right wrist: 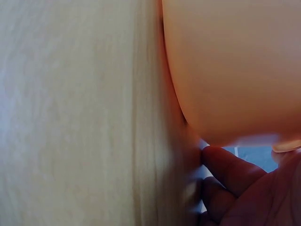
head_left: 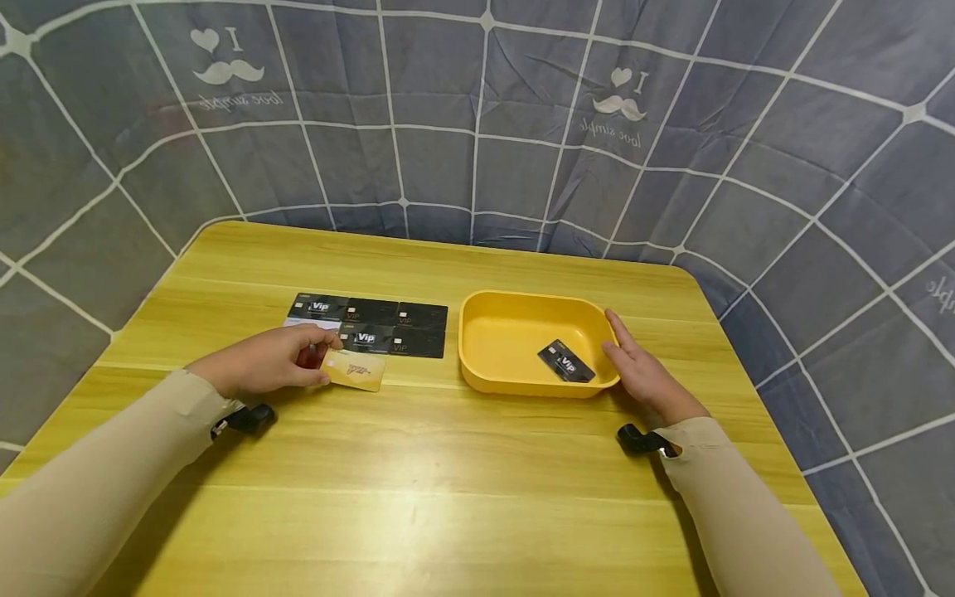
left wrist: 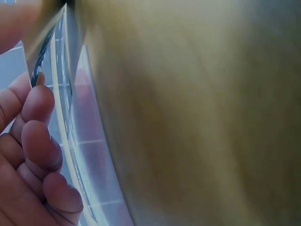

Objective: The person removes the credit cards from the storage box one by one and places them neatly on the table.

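Note:
My left hand [head_left: 279,358] pinches a gold card [head_left: 358,370] by its left end, between thumb and fingers. The card sits tilted at the near edge of two rows of cards. Those rows hold several black VIP cards [head_left: 371,312] and a pale card [head_left: 304,324], which my left hand partly covers. Against the right wall of a yellow tray [head_left: 515,386] rests my right hand [head_left: 647,377], fingers extended along the side and thumb at the rim. Inside the tray, toward its near right corner, lies one black Vip card [head_left: 567,361]. In the left wrist view the left fingertips [left wrist: 40,143] show close up.
Everything stands on a wood-grain table [head_left: 418,497] with rounded far corners. A grey checked cloth [head_left: 440,124] hangs behind and around it. Black wrist devices [head_left: 254,419] sit under both forearms, close to the tabletop.

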`<state>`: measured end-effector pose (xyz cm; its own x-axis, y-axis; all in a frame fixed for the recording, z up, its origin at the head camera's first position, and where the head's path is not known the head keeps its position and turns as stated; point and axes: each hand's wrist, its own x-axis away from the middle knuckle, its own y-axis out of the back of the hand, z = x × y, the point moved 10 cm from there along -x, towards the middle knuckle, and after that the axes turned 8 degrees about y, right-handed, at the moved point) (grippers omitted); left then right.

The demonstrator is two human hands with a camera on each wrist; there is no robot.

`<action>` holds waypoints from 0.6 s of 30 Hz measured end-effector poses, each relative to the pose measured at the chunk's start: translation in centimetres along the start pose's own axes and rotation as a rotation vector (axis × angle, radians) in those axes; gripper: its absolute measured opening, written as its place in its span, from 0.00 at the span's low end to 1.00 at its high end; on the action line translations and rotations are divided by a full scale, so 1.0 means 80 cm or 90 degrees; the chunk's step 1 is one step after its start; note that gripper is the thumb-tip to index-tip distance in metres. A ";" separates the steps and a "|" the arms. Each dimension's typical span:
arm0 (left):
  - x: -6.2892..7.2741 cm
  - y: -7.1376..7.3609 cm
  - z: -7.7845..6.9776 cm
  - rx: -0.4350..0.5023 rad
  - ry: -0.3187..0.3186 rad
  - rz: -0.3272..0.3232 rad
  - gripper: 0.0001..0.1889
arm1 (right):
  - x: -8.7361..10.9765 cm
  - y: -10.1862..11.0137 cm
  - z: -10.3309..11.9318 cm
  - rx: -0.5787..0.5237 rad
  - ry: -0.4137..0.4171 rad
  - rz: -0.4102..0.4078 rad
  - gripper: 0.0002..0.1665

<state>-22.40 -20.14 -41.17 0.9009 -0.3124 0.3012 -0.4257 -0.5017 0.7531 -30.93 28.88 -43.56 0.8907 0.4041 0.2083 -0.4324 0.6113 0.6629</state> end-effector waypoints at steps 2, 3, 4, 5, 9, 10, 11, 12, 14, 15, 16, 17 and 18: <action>0.001 0.000 0.000 -0.008 0.000 -0.003 0.20 | 0.001 0.000 0.001 -0.001 -0.001 -0.001 0.40; 0.000 0.000 0.000 -0.014 -0.001 -0.005 0.21 | 0.002 0.000 0.002 -0.001 -0.002 -0.001 0.40; 0.001 0.000 0.000 -0.021 0.000 -0.008 0.21 | 0.003 -0.001 0.003 -0.001 -0.003 -0.001 0.40; 0.001 0.000 0.000 -0.029 0.000 -0.011 0.21 | 0.004 -0.001 0.004 0.001 -0.004 -0.001 0.40; -0.001 0.001 0.001 -0.059 0.001 -0.021 0.21 | 0.007 -0.002 0.006 0.002 -0.004 0.000 0.40; -0.001 0.001 0.001 -0.065 0.002 -0.023 0.22 | 0.007 -0.003 0.006 0.002 -0.004 0.000 0.40; -0.001 0.001 0.003 -0.071 0.002 -0.025 0.22 | 0.007 -0.003 0.006 0.002 -0.003 -0.001 0.40; -0.001 0.001 0.003 -0.077 0.003 -0.028 0.22 | 0.008 -0.003 0.006 0.001 -0.002 -0.002 0.40; 0.000 0.002 0.003 -0.088 0.004 -0.033 0.23 | 0.009 -0.004 0.007 0.000 -0.002 -0.002 0.40; 0.001 0.003 0.002 -0.091 0.003 -0.034 0.23 | 0.009 -0.004 0.007 -0.002 -0.003 -0.002 0.40; 0.001 0.003 0.001 -0.092 0.002 -0.035 0.24 | 0.009 -0.005 0.007 -0.002 -0.004 -0.002 0.40; 0.002 0.004 0.001 -0.093 0.002 -0.035 0.24 | 0.009 -0.005 0.007 -0.002 -0.005 -0.002 0.40; 0.002 0.004 0.000 -0.095 0.001 -0.035 0.24 | 0.010 -0.006 0.008 -0.001 -0.006 -0.001 0.40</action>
<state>-22.37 -20.36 -40.89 0.9227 -0.2868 0.2576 -0.3586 -0.3929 0.8468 -29.95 28.47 -43.27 0.8924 0.3973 0.2139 -0.4315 0.6127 0.6622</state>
